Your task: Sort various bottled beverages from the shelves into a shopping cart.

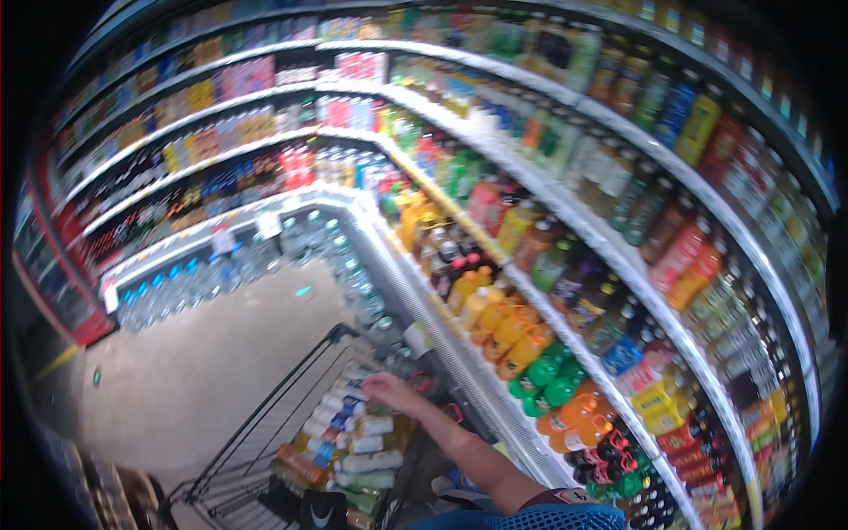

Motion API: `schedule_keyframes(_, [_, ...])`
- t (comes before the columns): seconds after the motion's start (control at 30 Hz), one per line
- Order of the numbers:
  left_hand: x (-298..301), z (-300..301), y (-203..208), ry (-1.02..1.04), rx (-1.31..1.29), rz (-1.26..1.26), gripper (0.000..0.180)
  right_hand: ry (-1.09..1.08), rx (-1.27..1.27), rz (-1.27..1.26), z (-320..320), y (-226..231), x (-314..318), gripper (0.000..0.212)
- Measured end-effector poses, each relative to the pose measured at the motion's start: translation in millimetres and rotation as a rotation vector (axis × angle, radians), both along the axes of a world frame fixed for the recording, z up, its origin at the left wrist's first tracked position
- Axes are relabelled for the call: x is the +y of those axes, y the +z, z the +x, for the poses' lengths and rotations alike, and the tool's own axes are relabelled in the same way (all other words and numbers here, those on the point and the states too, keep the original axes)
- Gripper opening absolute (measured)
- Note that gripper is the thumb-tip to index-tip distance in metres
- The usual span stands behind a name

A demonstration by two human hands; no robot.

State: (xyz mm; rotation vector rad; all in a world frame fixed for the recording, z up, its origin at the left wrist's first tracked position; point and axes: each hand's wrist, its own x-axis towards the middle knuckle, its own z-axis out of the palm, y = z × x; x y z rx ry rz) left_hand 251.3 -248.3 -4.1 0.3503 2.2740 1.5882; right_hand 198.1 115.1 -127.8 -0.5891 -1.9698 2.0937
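Note:
My right hand reaches down and left into a black wire shopping cart. It rests palm down on the top of several bottles that lie stacked in the cart, with white, blue and orange caps and labels. Blur hides whether the fingers close around a bottle. My forearm runs back to a blue mesh sleeve at the lower edge. My left hand is not in view.
Open cooler shelves full of coloured drink bottles run along the right, close beside the cart. More shelves with water bottles at the bottom curve round the back. Pale floor lies left of the cart. A dark rack stands at the lower left.

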Motion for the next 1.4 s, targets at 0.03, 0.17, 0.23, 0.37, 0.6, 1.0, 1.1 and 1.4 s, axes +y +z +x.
schedule_keyframes(0.03, [11.0,-3.1,10.4,-0.007,-0.14,-0.045,0.044,-0.121,0.072,0.111,29.2,27.2,33.5,0.024])
schedule_keyframes(0.17, [56.7,-13.4,18.0,-0.25,0.047,0.005,0.044,-0.83,0.072,0.586,167.2,103.3,157.9,0.018])
schedule_keyframes(0.23, [75.7,-10.7,30.2,-0.278,0.109,-0.03,0.048,-1.073,0.015,0.883,222.2,170.7,186.7,0.014])
schedule_keyframes(0.37, [105.9,-3.1,18.9,-0.321,0.214,-0.011,0.052,-1.433,-0.133,1.627,314.5,276.3,243.3,0.026])
schedule_keyframes(0.6, [154.0,40.0,47.5,-0.347,0.114,-0.297,0.056,-1.544,-0.572,2.041,379.8,373.4,310.6,0.059])
schedule_keyframes(1.0, [150.7,46.6,-3.0,-0.276,0.182,-0.124,0.047,-1.7,0.363,1.79,368.4,315.8,307.6,0.073])
schedule_keyframes(1.1, [154.9,48.7,9.1,-0.282,0.144,-0.073,0.048,-1.544,0.619,1.65,366.7,298.7,311.5,0.06])
schedule_keyframes(1.4, [152.5,54.0,43.5,-0.373,0.093,0.003,0.057,-1.565,0.979,1.056,350.1,333.0,259.6,0.034])
